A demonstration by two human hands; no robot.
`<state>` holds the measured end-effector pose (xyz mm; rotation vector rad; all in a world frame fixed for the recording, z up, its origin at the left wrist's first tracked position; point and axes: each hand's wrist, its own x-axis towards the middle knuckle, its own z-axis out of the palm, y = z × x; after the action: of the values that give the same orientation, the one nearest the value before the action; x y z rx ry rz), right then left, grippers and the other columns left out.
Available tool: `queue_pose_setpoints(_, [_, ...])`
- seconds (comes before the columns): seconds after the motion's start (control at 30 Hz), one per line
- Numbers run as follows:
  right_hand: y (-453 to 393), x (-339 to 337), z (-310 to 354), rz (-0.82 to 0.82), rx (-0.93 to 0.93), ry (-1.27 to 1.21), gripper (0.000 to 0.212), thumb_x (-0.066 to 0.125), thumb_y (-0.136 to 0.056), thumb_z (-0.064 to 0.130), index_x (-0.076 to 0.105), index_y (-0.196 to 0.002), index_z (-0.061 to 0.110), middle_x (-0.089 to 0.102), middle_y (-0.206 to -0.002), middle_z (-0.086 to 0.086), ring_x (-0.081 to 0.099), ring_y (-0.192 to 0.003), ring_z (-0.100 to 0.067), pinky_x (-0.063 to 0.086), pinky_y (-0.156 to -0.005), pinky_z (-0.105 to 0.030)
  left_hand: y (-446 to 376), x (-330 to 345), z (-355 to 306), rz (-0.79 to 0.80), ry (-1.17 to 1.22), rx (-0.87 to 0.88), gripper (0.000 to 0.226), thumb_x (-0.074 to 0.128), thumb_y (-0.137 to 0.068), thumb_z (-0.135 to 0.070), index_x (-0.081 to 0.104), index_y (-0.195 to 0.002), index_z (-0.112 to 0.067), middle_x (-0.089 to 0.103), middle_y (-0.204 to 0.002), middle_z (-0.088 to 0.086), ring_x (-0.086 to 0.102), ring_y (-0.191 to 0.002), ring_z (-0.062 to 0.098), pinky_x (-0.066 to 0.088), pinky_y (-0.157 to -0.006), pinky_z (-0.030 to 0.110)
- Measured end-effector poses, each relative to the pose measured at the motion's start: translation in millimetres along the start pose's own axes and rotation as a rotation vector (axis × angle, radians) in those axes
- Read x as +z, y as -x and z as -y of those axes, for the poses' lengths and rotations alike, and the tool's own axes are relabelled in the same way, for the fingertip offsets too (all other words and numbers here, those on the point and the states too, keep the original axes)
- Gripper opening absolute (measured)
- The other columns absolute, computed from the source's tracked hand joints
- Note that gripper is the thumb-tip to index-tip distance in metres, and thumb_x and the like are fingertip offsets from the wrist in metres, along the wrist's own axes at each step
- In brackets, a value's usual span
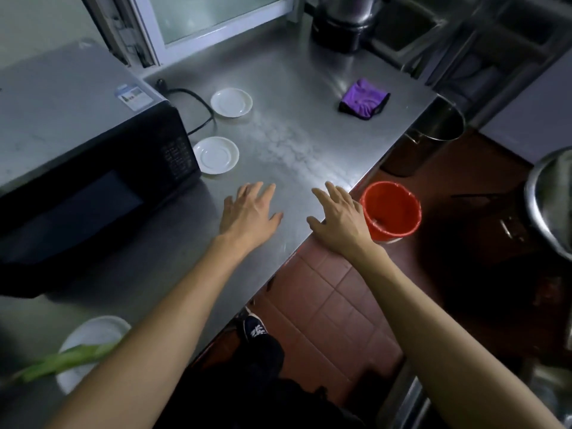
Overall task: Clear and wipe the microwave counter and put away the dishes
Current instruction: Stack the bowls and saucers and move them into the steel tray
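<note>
I've got both hands flat and empty near the steel tabletop's front edge, left hand nearest the two white round saucers by the black microwave, right hand nearer the folded purple cloth toward the far right corner.

A single wide-angle view looks from head height, forward and steeply down onto the steel bench, near enough that both forearms fill the lower part of the picture. The microwave sits at the left, the window at the far edge, and the tiled floor with a red bucket at the right. Straight lines bow toward the edges.
</note>
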<state>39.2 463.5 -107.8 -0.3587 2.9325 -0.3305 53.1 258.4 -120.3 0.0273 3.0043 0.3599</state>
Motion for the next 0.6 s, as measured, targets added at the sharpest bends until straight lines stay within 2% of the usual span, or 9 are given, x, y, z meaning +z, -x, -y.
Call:
queue_pose_setpoints(0.23, [-77, -19, 20, 0.027, -0.051, -0.001, 0.066, 0.053, -0.097, 0.047, 0.025, -0.154, 0.029, 0.015, -0.166, -0.005, 0.011, -0.153, -0.027, 0.020, -0.120, -0.051, -60, -26, 34, -0.027, 0.038, -0.057, 0.068, 0.054, -0.096, -0.050, 0.031, -0.152, -0.020, 0.037, -0.154, 0.005, 0.032, -0.140, 0.028, 0.038, -0.107, 0.053])
queue_pose_setpoints(0.43, [-143, -18, 42, 0.052, -0.165, 0.015, 0.066, 0.053, -0.096, 0.047, 0.026, -0.153, 0.029, 0.017, -0.165, -0.005, 0.013, -0.152, -0.026, 0.022, -0.119, -0.049, -96, -38, 63, -0.061, 0.045, -0.144, 0.063, 0.053, -0.096, -0.050, 0.035, -0.148, -0.020, 0.041, -0.150, 0.006, 0.035, -0.138, 0.028, 0.044, -0.100, 0.053])
queue_pose_setpoints(0.6, [-202, -4, 46, 0.124, -0.254, 0.019, 0.066, 0.052, -0.096, 0.049, 0.025, -0.154, 0.031, 0.016, -0.166, -0.005, 0.012, -0.153, -0.027, 0.019, -0.120, -0.049, -125, -20, 69, -0.026, 0.028, -0.204, 0.064, 0.053, -0.097, -0.049, 0.033, -0.150, -0.020, 0.035, -0.154, 0.007, 0.031, -0.141, 0.029, 0.040, -0.104, 0.053])
